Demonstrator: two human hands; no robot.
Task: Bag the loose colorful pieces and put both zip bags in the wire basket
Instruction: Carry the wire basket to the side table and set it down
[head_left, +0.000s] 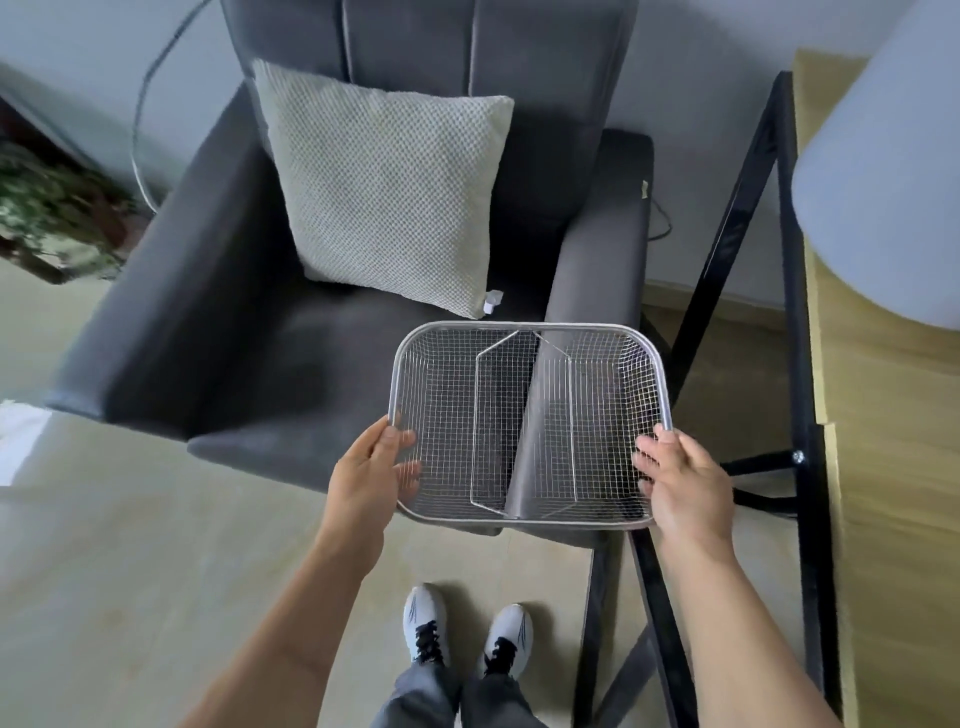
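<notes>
An empty silver wire basket (530, 328) with a folded handle lying inside is held level over the right armrest of a dark grey armchair. My left hand (366, 480) grips its near left corner, fingers curled over the rim. My right hand (680, 480) grips the near right corner the same way. No zip bags and no colorful pieces are in view.
The dark grey armchair (218, 322) carries a pale knitted cushion (384, 192). To the right stands a wooden table (883, 467) with black metal legs, and a white lampshade (883, 171) above it. A potted plant (47, 208) sits far left. My shoes (467, 629) are on the pale floor.
</notes>
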